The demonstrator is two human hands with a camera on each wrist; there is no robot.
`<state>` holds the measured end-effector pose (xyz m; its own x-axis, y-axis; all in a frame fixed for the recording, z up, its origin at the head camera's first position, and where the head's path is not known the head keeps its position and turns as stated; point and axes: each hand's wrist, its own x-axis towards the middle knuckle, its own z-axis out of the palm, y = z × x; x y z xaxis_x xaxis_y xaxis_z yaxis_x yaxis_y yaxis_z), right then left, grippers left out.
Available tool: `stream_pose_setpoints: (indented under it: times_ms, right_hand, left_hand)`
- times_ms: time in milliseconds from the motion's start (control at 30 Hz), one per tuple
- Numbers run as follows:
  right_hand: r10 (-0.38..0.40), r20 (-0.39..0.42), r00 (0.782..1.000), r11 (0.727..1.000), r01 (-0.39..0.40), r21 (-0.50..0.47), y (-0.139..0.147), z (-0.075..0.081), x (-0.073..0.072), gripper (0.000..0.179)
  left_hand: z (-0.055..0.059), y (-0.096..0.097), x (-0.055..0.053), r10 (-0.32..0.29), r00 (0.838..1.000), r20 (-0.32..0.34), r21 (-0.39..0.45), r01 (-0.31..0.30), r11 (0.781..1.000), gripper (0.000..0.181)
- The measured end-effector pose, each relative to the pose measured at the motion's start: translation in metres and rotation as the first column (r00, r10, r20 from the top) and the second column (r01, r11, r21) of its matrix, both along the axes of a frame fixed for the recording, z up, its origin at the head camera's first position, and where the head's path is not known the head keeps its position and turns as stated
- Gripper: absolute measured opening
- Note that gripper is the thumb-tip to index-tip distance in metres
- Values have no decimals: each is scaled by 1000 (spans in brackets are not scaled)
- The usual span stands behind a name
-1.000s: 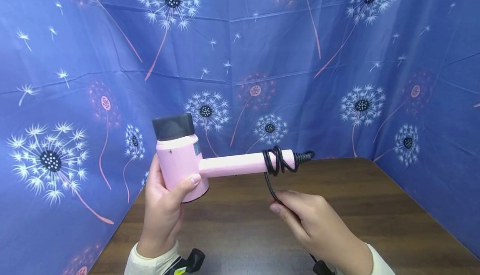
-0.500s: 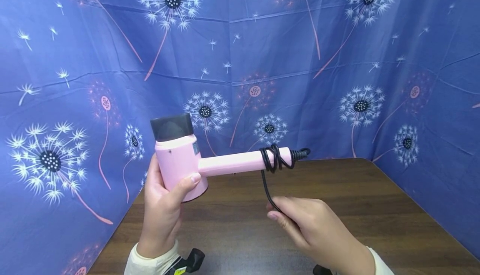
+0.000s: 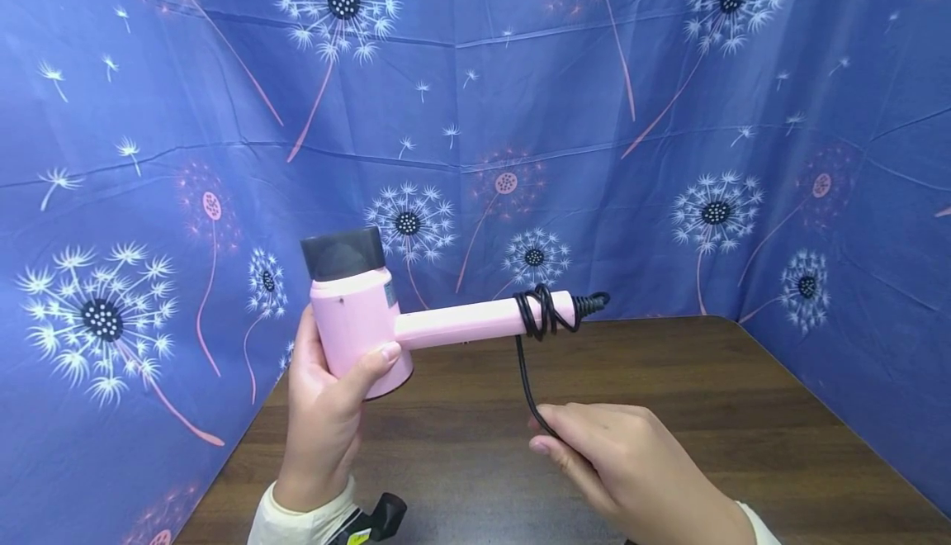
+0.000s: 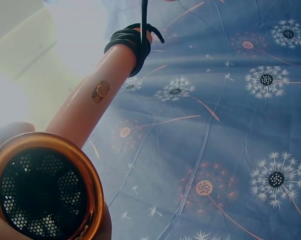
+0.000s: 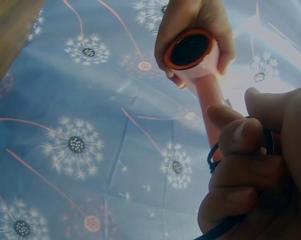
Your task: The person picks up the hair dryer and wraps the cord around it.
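A pink hair dryer [image 3: 355, 314] with a dark nozzle [image 3: 343, 254] is held above the table. My left hand [image 3: 323, 413] grips its barrel, thumb across the front, and the handle [image 3: 461, 324] points right. Several turns of black cord [image 3: 548, 312] are wound round the handle's end. From there the cord drops to my right hand [image 3: 624, 454], which pinches it between thumb and curled fingers. The left wrist view shows the round intake grille [image 4: 43, 192] and a small switch [image 4: 100, 92] on the handle. In the right wrist view, curled fingers [image 5: 240, 170] close round the cord.
A brown wooden table [image 3: 461, 446] lies under both hands. Blue cloth [image 3: 461, 116] printed with dandelions hangs behind it and along both sides. A black wrist-camera mount [image 3: 382, 518] sits at my left cuff.
My right hand has moved downward with the cord, and the length between handle and hand is longer. The handle's end has shifted slightly left; my left hand stays nearly still.
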<state>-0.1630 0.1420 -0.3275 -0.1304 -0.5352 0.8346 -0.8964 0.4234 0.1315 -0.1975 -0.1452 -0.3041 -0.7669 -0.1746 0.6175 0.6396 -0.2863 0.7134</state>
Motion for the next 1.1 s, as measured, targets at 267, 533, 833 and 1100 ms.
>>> stream_pose_setpoints:
  times_ms: [267, 533, 833, 1100]
  right_hand:
    - [38, -79, 996, 999, -38, 7, -3, 8, 3, 25]
    - [69, -109, 992, 997, -67, 23, -2, 12, 6, 24]
    - [94, -154, 984, 995, -90, 34, -3, 14, 8, 26]
    - [112, -168, 979, 994, -109, 30, 0, 16, 8, 25]
  left_hand:
    - [1, 1, 0, 16, 1000, 3, -18, -16, 1000, 78]
    - [-2, 1, -3, 26, 1000, 3, -28, -25, 999, 82]
    - [-5, -2, -10, 81, 997, 15, -49, -80, 996, 87]
    - [-5, -2, -11, 94, 996, -7, -65, -94, 993, 86]
